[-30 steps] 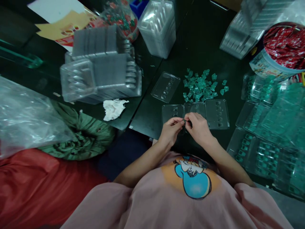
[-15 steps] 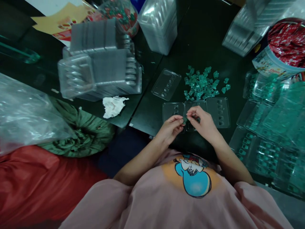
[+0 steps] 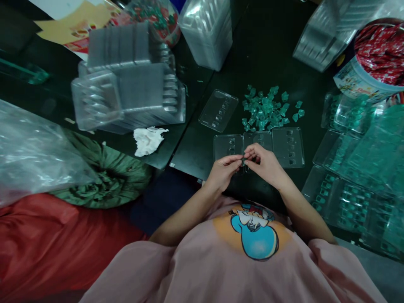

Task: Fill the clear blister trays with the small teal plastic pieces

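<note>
My left hand (image 3: 223, 171) and my right hand (image 3: 264, 165) meet fingertip to fingertip over the near edge of the table. Both are closed in a pinch on a small greenish piece (image 3: 243, 160), mostly hidden by the fingers. Beneath and beyond them lie three clear plastic blister trays in a row: a left tray (image 3: 221, 145), a middle tray (image 3: 267, 137) partly covered by my right hand, and a right tray (image 3: 280, 153). Another clear tray (image 3: 207, 112) lies tilted farther back. Behind the row is a loose pile of translucent green plastic pieces (image 3: 265, 108).
Stacked clear trays (image 3: 139, 88) stand at left, with another stack (image 3: 206, 38) behind. Crumpled white paper (image 3: 148, 141) lies near the left edge. At right are trays with green pieces (image 3: 353, 202) and a bucket of red wrappers (image 3: 362, 82). A clear bag (image 3: 34, 151) is far left.
My fingertips have come together, with the right hand slightly to the left and the left fingers straighter. The whole view has shifted slightly. The trays and the pile look the same.
</note>
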A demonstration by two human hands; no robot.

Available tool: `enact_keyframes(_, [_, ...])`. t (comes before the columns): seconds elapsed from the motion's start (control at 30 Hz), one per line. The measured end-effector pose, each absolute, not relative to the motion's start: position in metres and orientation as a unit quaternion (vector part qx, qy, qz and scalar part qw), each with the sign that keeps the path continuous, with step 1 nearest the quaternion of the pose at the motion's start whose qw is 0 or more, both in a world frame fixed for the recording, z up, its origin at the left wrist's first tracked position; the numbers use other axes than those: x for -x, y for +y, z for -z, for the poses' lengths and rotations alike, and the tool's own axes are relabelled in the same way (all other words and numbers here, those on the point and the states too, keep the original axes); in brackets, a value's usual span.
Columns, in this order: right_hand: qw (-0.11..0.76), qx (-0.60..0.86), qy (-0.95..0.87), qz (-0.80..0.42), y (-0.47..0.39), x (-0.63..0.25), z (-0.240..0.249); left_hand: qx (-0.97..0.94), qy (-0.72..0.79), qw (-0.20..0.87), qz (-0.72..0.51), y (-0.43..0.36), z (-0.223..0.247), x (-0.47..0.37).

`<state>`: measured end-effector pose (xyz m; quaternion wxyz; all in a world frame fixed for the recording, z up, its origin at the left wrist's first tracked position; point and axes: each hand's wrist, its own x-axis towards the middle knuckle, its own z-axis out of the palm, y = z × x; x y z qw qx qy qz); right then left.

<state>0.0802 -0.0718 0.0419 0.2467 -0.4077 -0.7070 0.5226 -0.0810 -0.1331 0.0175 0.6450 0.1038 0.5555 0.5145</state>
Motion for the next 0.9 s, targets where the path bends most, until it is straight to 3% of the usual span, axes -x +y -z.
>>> enact_keyframes(0.37, [0.290, 0.381, -0.790, -0.383, -0.079, -0.068, -0.034, -0.109, 0.548, 0.662, -0.499, -0.130, -0.025, 0.091])
enact_keyframes(0.57, [0.321, 0.412, -0.753, -0.399, -0.070, -0.074, -0.022, -0.295, 0.614, 0.479, -0.553, -0.098, -0.012, 0.122])
enact_keyframes(0.9, [0.317, 0.426, -0.727, -0.436, -0.069, -0.076, -0.018, -0.632, 0.591, 0.282, -0.415, -0.069, 0.005, 0.144])
